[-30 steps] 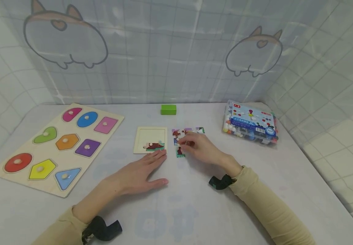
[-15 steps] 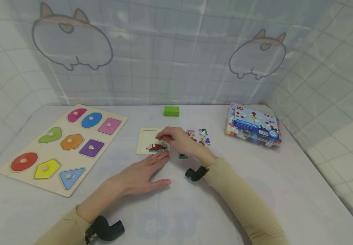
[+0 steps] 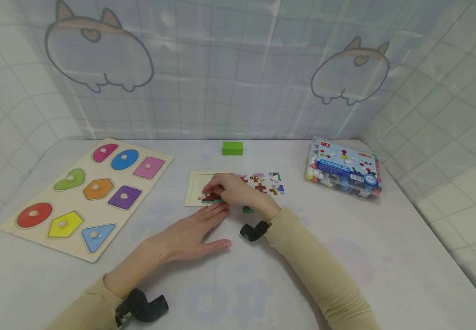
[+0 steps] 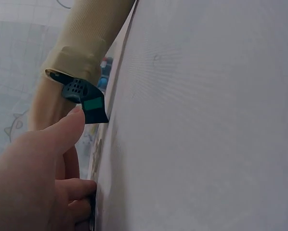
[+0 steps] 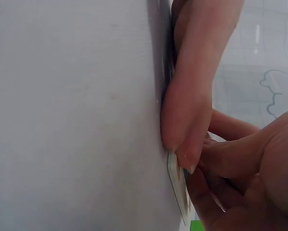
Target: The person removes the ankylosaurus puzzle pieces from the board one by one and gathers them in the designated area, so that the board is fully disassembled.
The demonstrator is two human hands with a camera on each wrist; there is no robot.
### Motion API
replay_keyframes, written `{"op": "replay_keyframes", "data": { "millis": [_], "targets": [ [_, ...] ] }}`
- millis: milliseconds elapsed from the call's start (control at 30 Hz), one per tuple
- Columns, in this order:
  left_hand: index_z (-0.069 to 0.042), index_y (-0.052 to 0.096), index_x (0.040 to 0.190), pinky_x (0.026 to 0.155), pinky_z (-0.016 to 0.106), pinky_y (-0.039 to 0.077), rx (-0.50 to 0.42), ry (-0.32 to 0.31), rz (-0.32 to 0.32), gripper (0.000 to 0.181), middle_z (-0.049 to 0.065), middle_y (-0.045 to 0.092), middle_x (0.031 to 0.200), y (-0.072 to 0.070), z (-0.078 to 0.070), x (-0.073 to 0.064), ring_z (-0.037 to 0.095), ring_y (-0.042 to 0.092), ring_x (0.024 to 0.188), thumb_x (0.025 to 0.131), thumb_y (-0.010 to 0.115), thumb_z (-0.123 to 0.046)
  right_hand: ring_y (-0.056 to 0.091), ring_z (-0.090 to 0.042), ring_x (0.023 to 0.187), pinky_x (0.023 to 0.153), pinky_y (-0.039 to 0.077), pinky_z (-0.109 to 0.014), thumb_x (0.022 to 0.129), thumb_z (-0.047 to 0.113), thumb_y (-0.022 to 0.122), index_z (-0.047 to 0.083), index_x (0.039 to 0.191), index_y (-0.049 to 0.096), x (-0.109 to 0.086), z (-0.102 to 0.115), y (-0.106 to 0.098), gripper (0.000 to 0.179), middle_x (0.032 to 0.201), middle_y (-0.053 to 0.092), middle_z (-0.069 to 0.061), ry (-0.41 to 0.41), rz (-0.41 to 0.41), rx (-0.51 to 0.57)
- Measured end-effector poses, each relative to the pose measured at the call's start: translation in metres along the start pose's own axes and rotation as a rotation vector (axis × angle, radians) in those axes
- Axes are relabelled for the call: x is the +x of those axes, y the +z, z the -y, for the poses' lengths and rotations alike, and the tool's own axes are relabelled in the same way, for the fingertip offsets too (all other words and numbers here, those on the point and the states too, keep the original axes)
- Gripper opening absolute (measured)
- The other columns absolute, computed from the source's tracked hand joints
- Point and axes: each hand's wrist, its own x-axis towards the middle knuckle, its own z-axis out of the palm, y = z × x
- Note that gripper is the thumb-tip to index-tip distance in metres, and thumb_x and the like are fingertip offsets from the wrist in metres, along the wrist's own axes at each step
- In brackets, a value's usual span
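In the head view my right hand [image 3: 238, 190] bends over a small wooden puzzle frame [image 3: 192, 195], thumb and fingertips pinched together low above its inside. The puzzle piece between them is mostly covered by the fingers. Brown and green puzzle pieces [image 3: 211, 198] lie along the frame's near side. My left hand [image 3: 190, 233] is spread flat, its fingertips on the frame's near right corner. Several loose puzzle pieces [image 3: 261, 188] lie just right of the frame, partly behind the right hand. The right wrist view shows the fingers of both hands close together at the frame's edge [image 5: 175, 178].
A large wooden shape board [image 3: 102, 238] with knobbed coloured shapes lies at the left. Behind the frame sits a green block [image 3: 232, 148]. A clear plastic box [image 3: 343, 169] of coloured balls stands at the back right. A patterned curtain [image 3: 221, 68] rises behind the table.
From the loose pieces, my right hand has moved left to the puzzle frame and come down inside it. The left hand keeps its place at the corner. The head view has shifted slightly.
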Motion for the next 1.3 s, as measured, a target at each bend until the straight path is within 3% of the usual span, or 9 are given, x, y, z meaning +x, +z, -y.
{"op": "replay_keyframes", "data": {
  "millis": [433,900,1300],
  "targets": [
    [-0.017,0.026,0.159,0.124,0.045,0.022,0.02,-0.001,-0.013,0.089,-0.005,0.013,0.168,-0.0006,0.0017,-0.001,0.018,0.011,0.155,0.093,0.041,-0.075,0.062,-0.01,0.097,0.085,0.05,-0.018,0.103,0.003,0.05,0.009,0.121,0.071,0.0,-0.0026,-0.0024,0.028,0.111,0.066,-0.002,-0.023,0.031,0.028],
    [-0.015,0.027,0.159,0.124,0.046,0.022,0.018,0.013,-0.014,0.089,-0.001,0.016,0.167,0.0008,0.0032,0.0,0.021,0.013,0.155,0.093,0.042,-0.074,0.053,-0.014,0.091,0.08,0.046,-0.019,0.102,0.003,0.051,0.009,0.117,0.07,-0.0004,-0.0028,0.0,0.025,0.109,0.061,-0.004,-0.078,0.028,-0.029],
    [-0.015,0.028,0.158,0.124,0.046,0.022,0.031,0.025,-0.027,0.089,-0.001,0.018,0.167,0.0005,0.0034,0.0007,0.021,0.014,0.155,0.093,0.044,-0.072,0.056,-0.013,0.092,0.079,0.047,-0.019,0.102,0.005,0.054,0.008,0.12,0.069,0.0019,-0.0021,0.0013,0.024,0.112,0.064,-0.004,-0.066,0.019,-0.035]
  ]
}}
